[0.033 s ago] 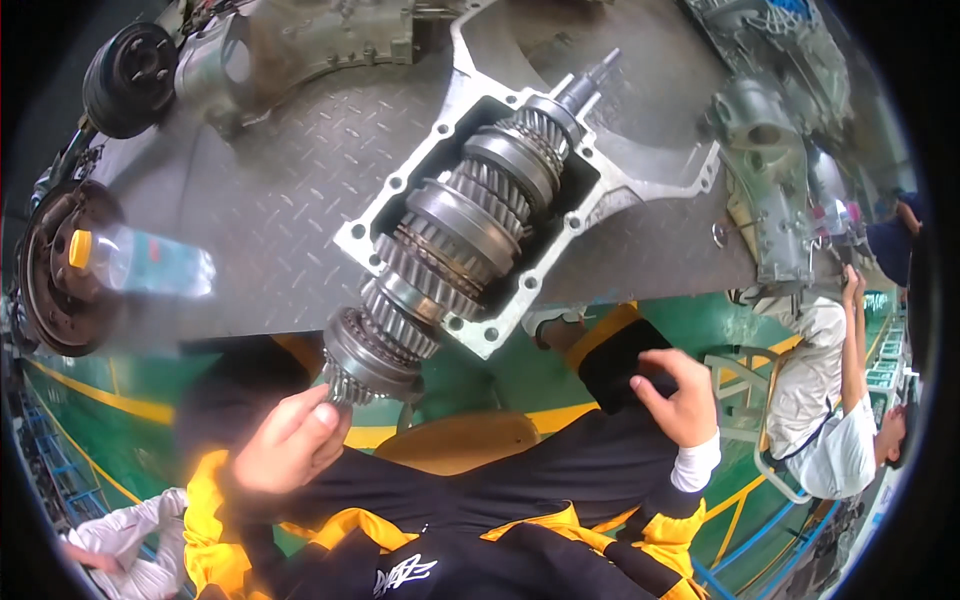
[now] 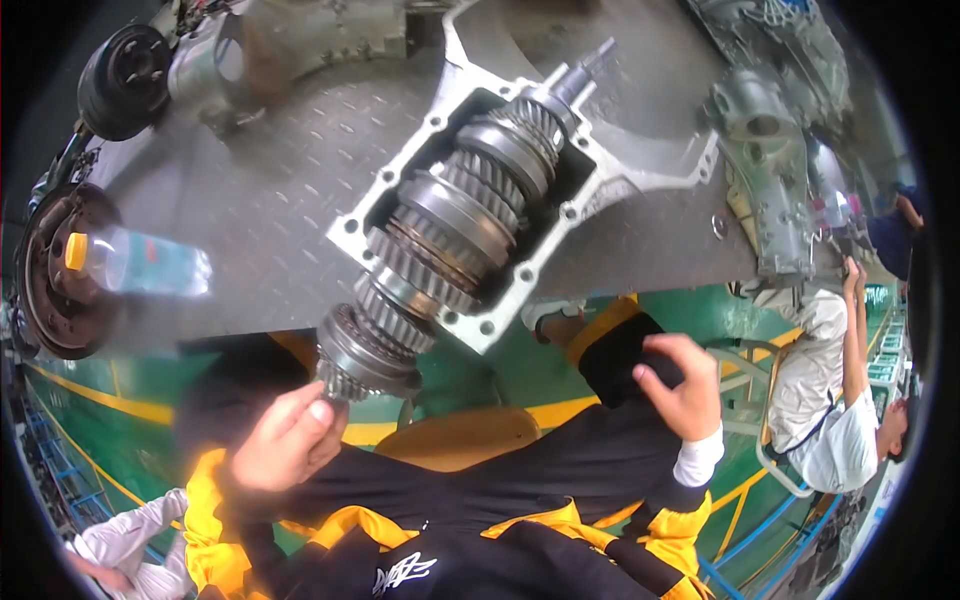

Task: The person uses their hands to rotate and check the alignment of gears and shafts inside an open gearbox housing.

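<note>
A gearbox housing (image 2: 528, 272) of light metal lies open and slanted on the table, overhanging its near edge. Inside it runs a gear shaft (image 2: 437, 205) stacked with toothed gears and smooth rings. Its near end sticks out past the housing and carries a larger ring gear (image 2: 362, 352) and a small toothed gear (image 2: 342, 385). My left hand (image 2: 290, 437) is closed at this near end, thumb and fingers pinched by the small gear; the exact contact is partly hidden. Above my right thigh, my right hand (image 2: 684, 388) is open, fingers curved and apart, holding nothing.
The table (image 2: 290, 200) has a ridged metal top. A bottle (image 2: 150, 262) with a yellow cap lies beside a rusty drum (image 2: 55, 270) at left. More metal casings (image 2: 765, 170) stand at right. A stool (image 2: 460, 440) is below; a seated person (image 2: 830, 420) is at right.
The gearbox and table show slightly farther left and up, a small shift of the whole view. My left hand stays at the shaft end; my right hand remains open, its fingers slightly higher.
</note>
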`<action>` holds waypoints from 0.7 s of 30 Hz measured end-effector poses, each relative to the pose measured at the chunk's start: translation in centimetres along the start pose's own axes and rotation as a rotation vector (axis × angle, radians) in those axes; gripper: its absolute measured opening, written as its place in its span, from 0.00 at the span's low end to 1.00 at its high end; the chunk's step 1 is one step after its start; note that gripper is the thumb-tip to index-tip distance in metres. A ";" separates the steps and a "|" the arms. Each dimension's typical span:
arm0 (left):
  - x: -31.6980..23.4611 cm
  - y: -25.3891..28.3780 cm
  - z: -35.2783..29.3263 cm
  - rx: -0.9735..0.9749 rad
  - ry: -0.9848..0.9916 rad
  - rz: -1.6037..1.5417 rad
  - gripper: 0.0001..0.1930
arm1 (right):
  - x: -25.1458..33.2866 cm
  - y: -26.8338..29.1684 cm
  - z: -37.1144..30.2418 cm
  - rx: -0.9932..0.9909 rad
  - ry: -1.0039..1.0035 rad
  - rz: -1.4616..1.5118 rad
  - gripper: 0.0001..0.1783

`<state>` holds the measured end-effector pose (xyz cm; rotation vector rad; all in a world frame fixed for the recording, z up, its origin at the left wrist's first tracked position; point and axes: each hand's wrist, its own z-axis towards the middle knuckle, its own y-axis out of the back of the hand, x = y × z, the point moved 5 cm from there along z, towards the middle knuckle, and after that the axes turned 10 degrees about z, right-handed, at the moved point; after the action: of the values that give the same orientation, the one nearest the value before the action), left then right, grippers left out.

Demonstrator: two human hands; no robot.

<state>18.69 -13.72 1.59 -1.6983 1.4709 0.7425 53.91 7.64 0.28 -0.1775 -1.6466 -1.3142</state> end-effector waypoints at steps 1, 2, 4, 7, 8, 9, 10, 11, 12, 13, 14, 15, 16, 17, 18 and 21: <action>0.1 0.1 -0.1 -0.013 -0.011 -0.005 0.23 | 0.5 0.6 0.6 -0.057 0.047 0.041 0.21; 0.3 0.2 -0.2 -0.027 -0.017 -0.008 0.24 | 0.2 0.9 1.2 -0.077 -0.008 0.194 0.31; 0.8 0.5 -0.2 -0.098 -0.042 0.017 0.24 | 2.2 1.1 4.3 -0.271 0.025 0.535 0.43; 1.3 1.0 -0.9 -0.131 -0.008 0.038 0.24 | 1.0 0.9 10.2 -0.388 0.111 0.830 0.29; 0.9 0.8 -0.7 -0.105 -0.015 0.046 0.24 | 0.4 1.2 11.8 -0.385 0.138 0.699 0.27; 0.9 0.7 -0.5 -0.108 -0.019 0.050 0.24 | -0.3 1.1 13.4 -0.381 0.167 0.575 0.24; 0.9 0.8 -0.3 -0.119 -0.020 0.048 0.24 | 0.8 -0.2 14.9 -0.366 0.077 0.850 0.23; 1.0 0.8 0.0 -0.095 -0.023 0.034 0.24 | 0.6 -0.9 15.2 -0.494 0.006 0.866 0.20; 0.9 0.6 -0.4 -0.084 -0.042 0.004 0.23 | 1.0 -2.4 16.5 -0.580 -0.046 0.901 0.18; 1.3 0.6 -0.7 -0.096 -0.024 -0.030 0.23 | 1.3 -2.6 17.1 -0.603 0.013 0.840 0.17; 1.6 0.4 -0.8 -0.107 -0.005 -0.063 0.24 | 2.4 -2.5 17.3 -0.553 0.057 0.785 0.17; 1.9 -0.1 -0.8 -0.095 0.016 -0.105 0.24 | 1.3 -2.2 18.0 -0.496 -0.042 0.886 0.15; 2.1 -0.6 -0.7 -0.076 0.015 -0.159 0.23 | 1.4 -1.8 18.5 -0.444 -0.077 0.962 0.13; 2.7 -1.2 -0.7 -0.049 0.030 -0.211 0.22 | 2.2 -2.4 19.1 -0.421 -0.044 0.942 0.12; 3.2 -2.0 -1.0 -0.064 0.016 -0.303 0.18 | 1.4 -2.5 20.2 -0.354 -0.039 0.863 0.10; 4.2 -4.5 -0.3 0.036 -0.011 -0.427 0.09 | -1.8 -1.9 22.5 -0.379 -0.083 0.828 0.10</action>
<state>23.83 -16.03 -0.92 -1.8902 1.0523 0.4883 40.39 25.84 -0.74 -1.0327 -1.1512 -0.9454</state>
